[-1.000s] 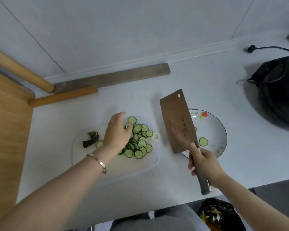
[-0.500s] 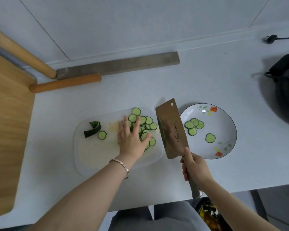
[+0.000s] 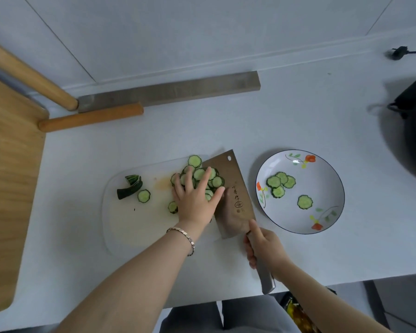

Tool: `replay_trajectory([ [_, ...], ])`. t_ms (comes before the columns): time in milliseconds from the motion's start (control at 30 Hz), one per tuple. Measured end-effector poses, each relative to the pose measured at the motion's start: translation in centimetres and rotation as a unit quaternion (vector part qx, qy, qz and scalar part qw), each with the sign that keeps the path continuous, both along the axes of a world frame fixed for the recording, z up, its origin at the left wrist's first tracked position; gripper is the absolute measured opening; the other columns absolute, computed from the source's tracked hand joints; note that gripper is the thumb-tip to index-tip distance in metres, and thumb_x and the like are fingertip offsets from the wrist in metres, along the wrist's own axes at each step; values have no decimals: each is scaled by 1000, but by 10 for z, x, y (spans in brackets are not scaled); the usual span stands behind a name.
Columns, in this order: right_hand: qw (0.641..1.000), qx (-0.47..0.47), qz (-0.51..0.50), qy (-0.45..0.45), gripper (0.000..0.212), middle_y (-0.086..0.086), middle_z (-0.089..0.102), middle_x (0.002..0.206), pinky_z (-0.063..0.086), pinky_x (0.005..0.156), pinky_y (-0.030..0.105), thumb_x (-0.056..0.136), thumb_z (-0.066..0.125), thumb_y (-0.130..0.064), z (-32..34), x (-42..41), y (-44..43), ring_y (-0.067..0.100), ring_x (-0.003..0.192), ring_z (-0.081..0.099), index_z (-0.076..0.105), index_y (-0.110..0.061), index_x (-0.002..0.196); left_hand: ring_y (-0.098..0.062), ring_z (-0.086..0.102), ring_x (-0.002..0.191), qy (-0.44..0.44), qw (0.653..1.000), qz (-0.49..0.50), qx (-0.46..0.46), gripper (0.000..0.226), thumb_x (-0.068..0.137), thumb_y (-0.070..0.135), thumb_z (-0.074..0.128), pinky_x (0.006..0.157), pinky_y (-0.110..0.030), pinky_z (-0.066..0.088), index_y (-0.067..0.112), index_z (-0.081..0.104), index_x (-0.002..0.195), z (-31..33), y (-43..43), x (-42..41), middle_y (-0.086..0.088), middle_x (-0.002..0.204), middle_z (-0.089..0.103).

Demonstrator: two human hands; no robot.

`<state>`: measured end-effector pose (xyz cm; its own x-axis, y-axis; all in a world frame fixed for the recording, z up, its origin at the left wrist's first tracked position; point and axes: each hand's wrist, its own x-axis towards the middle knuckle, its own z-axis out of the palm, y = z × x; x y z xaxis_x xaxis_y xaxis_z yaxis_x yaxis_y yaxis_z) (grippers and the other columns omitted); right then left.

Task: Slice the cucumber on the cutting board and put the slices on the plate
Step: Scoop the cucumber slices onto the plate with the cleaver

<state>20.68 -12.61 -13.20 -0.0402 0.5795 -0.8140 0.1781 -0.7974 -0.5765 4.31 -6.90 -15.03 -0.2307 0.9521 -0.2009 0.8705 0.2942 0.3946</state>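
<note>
The heap of cucumber slices (image 3: 203,180) sits on the cutting board (image 3: 130,224), pressed under the flat, spread left hand (image 3: 194,198), against the cleaver (image 3: 231,195) whose handle the right hand (image 3: 264,248) grips. A few slices lie on the plate (image 3: 322,179). If the blade tilts while being carried, the slices could slide onto the counter (image 3: 298,116).

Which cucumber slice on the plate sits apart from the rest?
The lone slice near the middle of the plate, touching no other slice. The four other slices overlap in one cluster toward the plate's left side.
</note>
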Motion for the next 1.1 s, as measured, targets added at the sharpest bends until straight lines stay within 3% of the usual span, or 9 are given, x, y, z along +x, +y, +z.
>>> replay_trajectory([
  [100, 1000, -1, -17, 20, 49, 5, 44, 46, 38, 38, 26, 100, 36, -39, -2, -14, 1, 20, 36, 39, 49, -5, 67, -46, 18, 134, 17, 999, 7, 42, 71, 71, 69, 27, 110, -59, 15, 33, 43, 131, -6, -1, 1, -12, 147, 34],
  [433, 997, -25, -27, 74, 44, 3, 40, 43, 31, 38, 23, 100, 37, -34, -1, -28, -6, 17, 34, 33, 45, -5, 68, -41, 44, 117, 0, 991, 38, 127, 40, 85, 47, 41, 99, -53, 39, 31, 50, 121, -19, -2, 4, -11, 130, 53],
  [767, 997, 12, -11, 76, 42, 4, 40, 42, 33, 39, 22, 100, 35, -33, 33, -8, -1, 16, 33, 34, 45, -4, 71, -32, 35, 125, -94, 978, 47, 178, 41, 86, 47, 40, 103, -44, 35, 32, 50, 123, 12, 4, 23, -8, 136, 44],
  [1100, 991, 57, -114, 37, 44, 5, 36, 42, 28, 38, 21, 100, 35, -34, 68, 75, -6, 18, 33, 29, 44, -5, 68, -27, 37, 120, -155, 965, -46, 208, 40, 86, 46, 40, 103, -38, 36, 32, 50, 122, 38, 27, 125, -7, 133, 46],
])
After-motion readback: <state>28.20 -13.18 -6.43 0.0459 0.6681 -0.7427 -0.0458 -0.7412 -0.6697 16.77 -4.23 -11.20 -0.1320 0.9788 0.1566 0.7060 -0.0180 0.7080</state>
